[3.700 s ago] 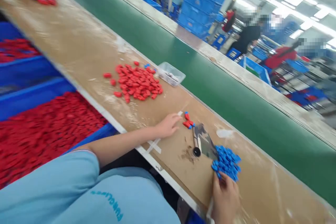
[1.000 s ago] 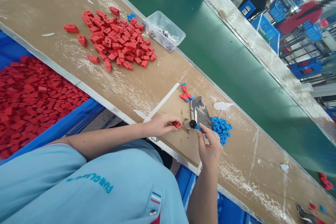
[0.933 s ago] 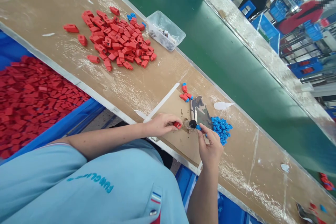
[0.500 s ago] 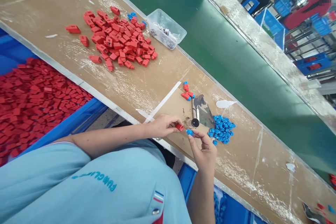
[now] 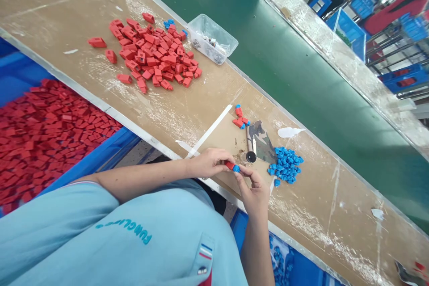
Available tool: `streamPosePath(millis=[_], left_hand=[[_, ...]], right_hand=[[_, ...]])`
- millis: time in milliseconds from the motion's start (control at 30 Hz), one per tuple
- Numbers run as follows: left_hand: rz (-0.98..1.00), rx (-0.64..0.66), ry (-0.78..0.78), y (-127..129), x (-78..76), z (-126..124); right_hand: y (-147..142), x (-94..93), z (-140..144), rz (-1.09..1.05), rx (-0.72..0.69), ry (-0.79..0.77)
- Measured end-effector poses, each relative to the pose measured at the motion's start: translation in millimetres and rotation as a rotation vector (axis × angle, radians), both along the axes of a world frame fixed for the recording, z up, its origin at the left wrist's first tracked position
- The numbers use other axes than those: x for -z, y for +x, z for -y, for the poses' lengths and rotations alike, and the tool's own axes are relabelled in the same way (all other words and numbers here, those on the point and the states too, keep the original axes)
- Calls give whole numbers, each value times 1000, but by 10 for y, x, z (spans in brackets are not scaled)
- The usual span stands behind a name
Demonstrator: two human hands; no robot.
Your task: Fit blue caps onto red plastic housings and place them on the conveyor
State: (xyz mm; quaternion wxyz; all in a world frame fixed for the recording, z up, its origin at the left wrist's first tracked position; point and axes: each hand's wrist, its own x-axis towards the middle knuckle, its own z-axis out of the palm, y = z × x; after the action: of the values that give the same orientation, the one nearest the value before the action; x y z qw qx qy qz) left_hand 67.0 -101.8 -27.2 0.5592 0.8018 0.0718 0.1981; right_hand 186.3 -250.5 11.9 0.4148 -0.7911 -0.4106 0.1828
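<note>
Lying in a blue bin (image 5: pixel 107 149) were red pieces (image 5: pixel 60 134); a clear tub (image 5: pixel 219 29) held oddments (image 5: pixel 212 44). Above the bench (image 5: pixel 187 111), the left hand (image 5: pixel 211 162) pinched a red block (image 5: pixel 229 165), the right hand (image 5: pixel 255 190) its blue tip (image 5: pixel 236 168).

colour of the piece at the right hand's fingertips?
Blue piece; shows best in the head view.

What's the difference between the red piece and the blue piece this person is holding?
The red piece shows as a longer block, while the blue piece shows only as a short stub. The left hand holds the red piece; the right hand holds the blue piece. Both are small enough to pinch, and they appear to meet end to end.
</note>
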Motion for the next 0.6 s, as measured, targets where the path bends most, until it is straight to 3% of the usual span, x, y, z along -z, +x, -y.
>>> streamPosePath(millis=[200, 367, 500, 600], left_hand=[[38, 74, 43, -16, 10, -21], [-48, 159, 67, -42, -24, -58], [-37, 247, 139, -64, -44, -13], [-28, 326, 109, -69, -69, 111]], right_hand=[[11, 98, 35, -25, -30, 91], [6, 137, 108, -115, 15, 84], [-22, 51, 124, 28, -56, 80], [-135, -35, 83, 167, -86, 140]])
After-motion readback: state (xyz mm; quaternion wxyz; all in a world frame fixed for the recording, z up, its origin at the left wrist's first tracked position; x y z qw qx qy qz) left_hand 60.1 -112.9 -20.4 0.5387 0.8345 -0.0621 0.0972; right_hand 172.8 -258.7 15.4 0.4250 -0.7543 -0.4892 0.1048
